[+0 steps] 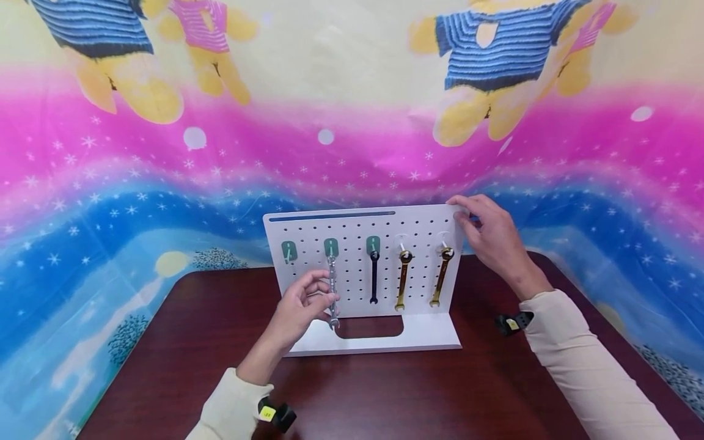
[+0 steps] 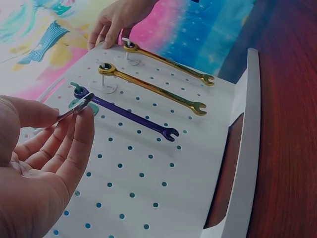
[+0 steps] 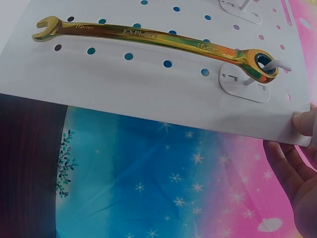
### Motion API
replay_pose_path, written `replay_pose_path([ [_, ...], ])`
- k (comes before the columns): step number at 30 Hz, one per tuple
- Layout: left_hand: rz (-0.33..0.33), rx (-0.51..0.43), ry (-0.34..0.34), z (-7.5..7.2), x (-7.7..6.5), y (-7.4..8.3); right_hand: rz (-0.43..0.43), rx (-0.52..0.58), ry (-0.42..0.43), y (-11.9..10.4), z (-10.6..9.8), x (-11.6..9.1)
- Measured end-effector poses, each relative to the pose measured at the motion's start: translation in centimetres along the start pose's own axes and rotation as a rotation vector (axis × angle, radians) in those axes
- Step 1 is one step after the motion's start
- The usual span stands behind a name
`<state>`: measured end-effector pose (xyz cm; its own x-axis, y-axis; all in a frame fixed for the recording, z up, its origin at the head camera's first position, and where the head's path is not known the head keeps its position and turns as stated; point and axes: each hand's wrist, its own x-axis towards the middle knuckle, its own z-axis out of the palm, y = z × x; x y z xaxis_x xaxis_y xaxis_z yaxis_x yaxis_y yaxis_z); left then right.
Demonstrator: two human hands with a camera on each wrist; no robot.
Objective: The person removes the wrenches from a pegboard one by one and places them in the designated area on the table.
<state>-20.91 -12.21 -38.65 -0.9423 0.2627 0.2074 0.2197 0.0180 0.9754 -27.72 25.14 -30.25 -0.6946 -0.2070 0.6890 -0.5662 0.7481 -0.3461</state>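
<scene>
My left hand (image 1: 299, 310) pinches a silver combination wrench (image 1: 332, 275) between thumb and fingers. The wrench hangs upright in front of a white pegboard (image 1: 423, 212), its upper end at the second green hook (image 1: 330, 247) from the left. In the left wrist view, the wrench's near end (image 2: 84, 103) shows between thumb and fingertips; the rest is mostly hidden by the hand. My right hand (image 1: 491, 235) grips the board's upper right corner, thumb on the front face and fingers behind, as the right wrist view shows.
A dark wrench (image 1: 374, 278) and two gold wrenches (image 1: 404, 281) hang on the hooks to the right. The leftmost green hook (image 1: 289, 251) is bare. The board stands on its white base (image 1: 431, 342) on a dark red-brown table (image 1: 385, 391), before a patterned cloth backdrop (image 1: 341, 79).
</scene>
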Motion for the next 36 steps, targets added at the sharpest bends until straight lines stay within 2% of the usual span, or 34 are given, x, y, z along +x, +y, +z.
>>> replay_pose_path([
  [9,0.018,-0.064,-0.001,0.0,-0.1,0.9,0.026,-0.003,-0.01,0.0,-0.1,-0.1],
  [17,0.029,-0.032,0.018,-0.4,-0.6,1.3,0.021,-0.001,-0.005,-0.1,-0.1,-0.2],
  [25,-0.019,0.034,0.053,-1.4,-1.5,0.8,0.023,0.0,-0.008,0.0,-0.1,-0.2],
  [36,-0.051,0.069,0.102,-3.3,-3.1,-0.2,0.02,0.003,-0.01,0.0,-0.2,0.0],
])
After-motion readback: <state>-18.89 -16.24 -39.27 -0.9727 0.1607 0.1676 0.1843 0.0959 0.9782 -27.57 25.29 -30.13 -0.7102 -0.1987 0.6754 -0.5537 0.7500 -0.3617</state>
